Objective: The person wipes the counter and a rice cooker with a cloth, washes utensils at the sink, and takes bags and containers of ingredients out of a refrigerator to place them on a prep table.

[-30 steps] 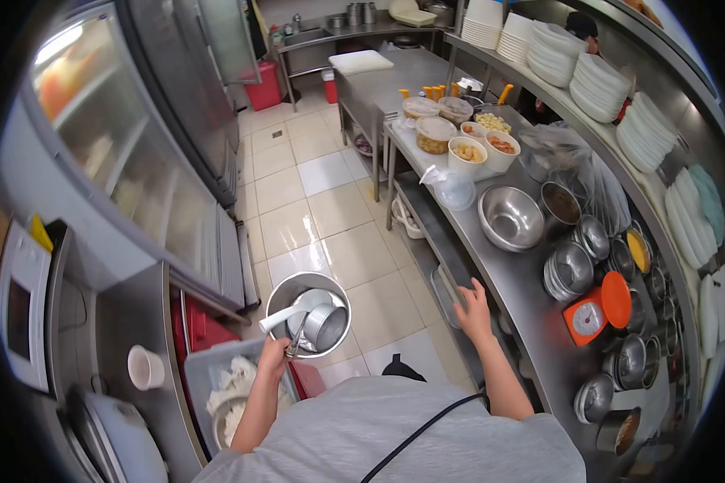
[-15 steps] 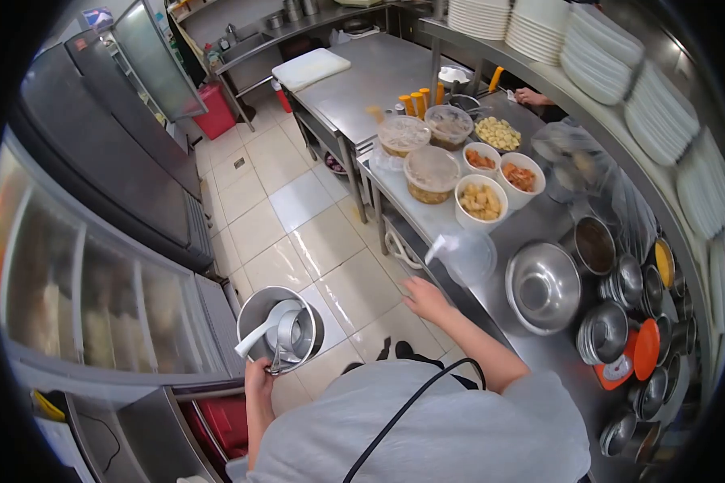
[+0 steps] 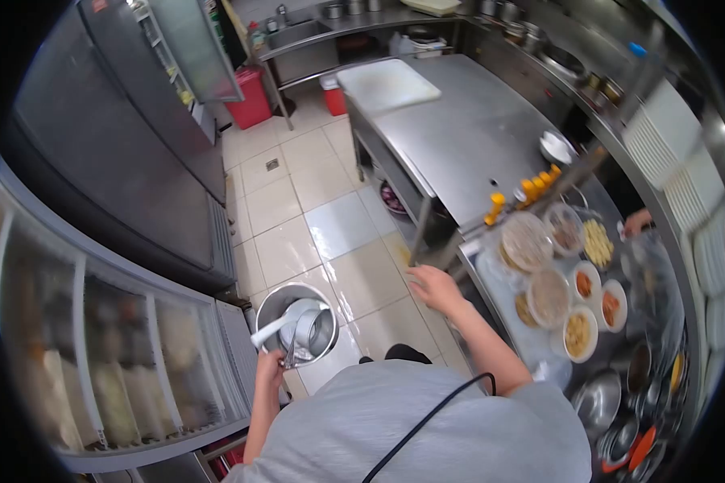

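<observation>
A deep metal pot (image 3: 269, 309) hangs low over the tiled floor, tilted so that its inside shows. My left hand (image 3: 271, 369) is closed at its near rim, around what looks like a handle. Inside the pot lie a utensil with a thick white handle (image 3: 271, 330) and a smaller round metal vessel (image 3: 321, 330). My right hand (image 3: 437, 290) is in the air beside the steel counter, fingers loosely stretched and holding nothing. Nearest to it on the counter are lidded plastic tubs (image 3: 527, 241).
White tubs of cut food (image 3: 578, 336) and metal bowls (image 3: 598, 402) crowd the right counter. Another person's hand (image 3: 638, 222) is behind it. Ahead stands a steel table with a white cutting board (image 3: 388, 84). Fridges (image 3: 137, 145) line the left; a red bin (image 3: 250, 98) stands farther back.
I have moved forward and the view has turned to the right counter's far end and the steel table. The pot stays in my left hand; my right hand remains free.
</observation>
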